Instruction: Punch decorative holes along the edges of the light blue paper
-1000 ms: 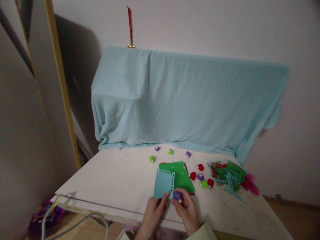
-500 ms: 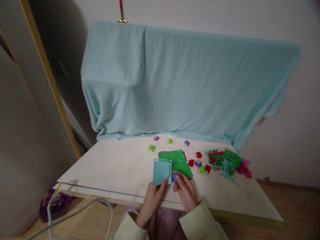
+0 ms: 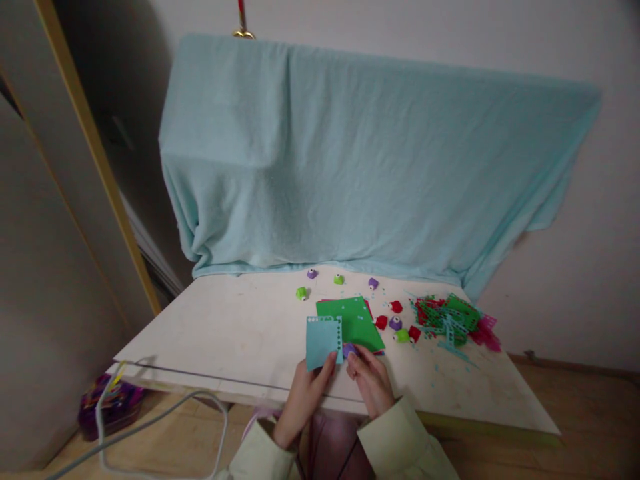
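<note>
My left hand is closed on a light blue sheet of paper, thumb on its face near the lower right corner. Rows of punched holes run along the sheet's top and right edges. In my right hand is a small purple paper punch, held at the sheet's right edge; whether the edge sits inside its slot I cannot tell. Behind the blue sheet a stack of green paper lies on the table, with red edges showing beneath and small blue bits on top.
Several small punches in red, green and purple, such as a red punch and a green punch, stand on the white table. A heap of punched paper scraps lies at the right. A pale blue cloth hangs behind.
The purple punch in my right hand has shifted slightly up and left, closer to the sheet's right edge. My left hand and the blue sheet stay nearly still.
</note>
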